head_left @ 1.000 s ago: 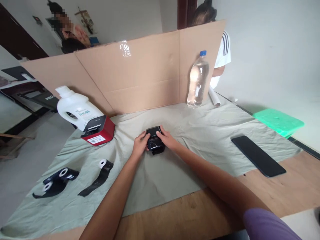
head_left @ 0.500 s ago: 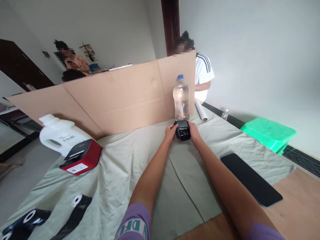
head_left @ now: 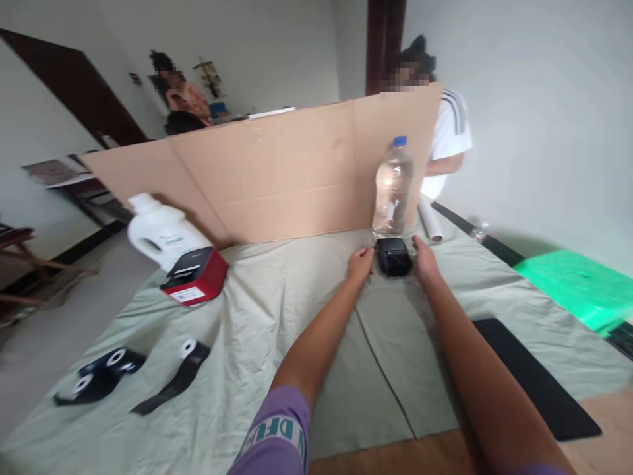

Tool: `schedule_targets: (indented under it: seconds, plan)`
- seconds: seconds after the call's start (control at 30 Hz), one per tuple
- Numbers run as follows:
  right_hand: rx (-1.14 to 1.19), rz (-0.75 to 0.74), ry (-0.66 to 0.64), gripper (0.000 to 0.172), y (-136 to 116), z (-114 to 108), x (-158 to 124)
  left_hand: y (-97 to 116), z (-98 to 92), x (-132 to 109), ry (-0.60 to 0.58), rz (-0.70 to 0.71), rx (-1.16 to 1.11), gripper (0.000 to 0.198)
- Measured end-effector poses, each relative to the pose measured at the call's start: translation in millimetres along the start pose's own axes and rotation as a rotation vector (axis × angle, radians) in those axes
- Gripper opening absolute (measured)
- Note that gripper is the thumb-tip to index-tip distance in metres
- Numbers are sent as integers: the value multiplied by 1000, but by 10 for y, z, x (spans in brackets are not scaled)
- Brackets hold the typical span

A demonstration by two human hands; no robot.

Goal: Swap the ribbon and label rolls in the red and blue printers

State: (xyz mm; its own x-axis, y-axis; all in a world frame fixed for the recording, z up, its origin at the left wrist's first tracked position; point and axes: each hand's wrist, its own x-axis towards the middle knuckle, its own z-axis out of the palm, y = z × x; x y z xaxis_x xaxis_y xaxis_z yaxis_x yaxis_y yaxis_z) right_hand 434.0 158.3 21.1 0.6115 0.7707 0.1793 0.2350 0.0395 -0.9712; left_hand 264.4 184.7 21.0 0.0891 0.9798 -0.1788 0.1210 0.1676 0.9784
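A small black boxy device (head_left: 393,256), perhaps a portable printer, sits on the cloth in front of a large clear bottle (head_left: 394,188) with a blue cap. My left hand (head_left: 361,263) is just left of the device, its fingers loosely bent and a narrow gap between them and it. On the other side, my right hand (head_left: 424,258) is apart from the device, fingers pointing forward and holding nothing. Slight motion blur softens both hands.
A cardboard panel (head_left: 287,178) stands behind the bottle, with people beyond. At left are a white jug (head_left: 171,227), a red-black box-shaped machine (head_left: 195,277) and black rolls (head_left: 185,369). At right lie a black slab (head_left: 537,379), a white roll (head_left: 430,221) and a green stool (head_left: 578,284).
Both hands have let go of the black device and moved slightly outward from its sides. The camera has turned left, so the scene sits further right.
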Motion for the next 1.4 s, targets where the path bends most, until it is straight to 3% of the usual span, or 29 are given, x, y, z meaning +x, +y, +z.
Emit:
schedule_targets:
  seconds: [0.07, 0.1, 0.17, 0.23, 0.3, 0.37, 0.4, 0.43, 0.5, 0.6, 0.67, 0.77, 0.87, 0.97, 1.1, 1.17, 1.27, 1.33, 1.4]
  plan:
    - [31, -52, 53, 63, -157, -1, -64, 43, -446, -156, 48, 66, 37, 53]
    - [25, -99, 29, 61, -249, 29, -138, 80, -758, -254, 83, 119, 75, 50]
    - [1, -225, -84, 58, -445, 193, -386, 165, -1551, -490, 198, 243, 169, 44]
    - [-23, -328, -275, 56, -626, 527, -761, 223, -2503, -757, 366, 379, 249, 41]
    - [-38, -372, -503, 58, -770, 1029, -1217, 215, -3473, -993, 592, 511, 326, 38]
    - [-41, -365, -717, 61, -877, 1653, -1684, 146, -4298, -1125, 854, 486, 355, 38]
    - [-33, -343, -816, 64, -922, 1989, -1898, 98, -4617, -1137, 959, 429, 329, 41]
    - [-14, -317, -885, 68, -963, 2327, -2090, 46, -4864, -1111, 983, 352, 258, 42]
    - [34, -267, -983, 79, -1040, 2968, -2391, -63, -5149, -975, 929, 182, 67, 38]
    - [74, -207, -1048, 97, -1130, 3700, -2662, -220, -5214, -723, 800, 86, -61, 29]
    - [97, -205, -1062, 106, -1179, 3991, -2782, -295, -5174, -621, 764, 83, -100, 31]
    - [131, -231, -1046, 112, -1244, 4180, -2932, -304, -5144, -614, 703, 85, -161, 35]
    - [183, -331, -1005, 107, -1280, 4127, -3003, -184, -5082, -761, 634, 86, -194, 37]
    - [262, -512, -933, 99, -1250, 3779, -2927, -36, -4802, -1031, 530, 150, -198, 39]
    - [149, -693, -801, 96, -1101, 2811, -2745, -5, -4005, -1501, 399, 397, -121, 45]
    - [63, -720, -752, 93, -981, 2238, -2718, -87, -3538, -1731, 352, 490, -84, 53]
    - [-15, -735, -671, 89, -762, 1526, -2763, -278, -2948, -1985, 261, 519, -82, 58]
    - [-77, -740, -621, 90, -612, 1225, -2799, -413, -2682, -2078, 214, 506, -121, 59]
    - [-145, -746, -608, 93, -480, 1058, -2814, -534, -2518, -2124, 204, 499, -168, 59]
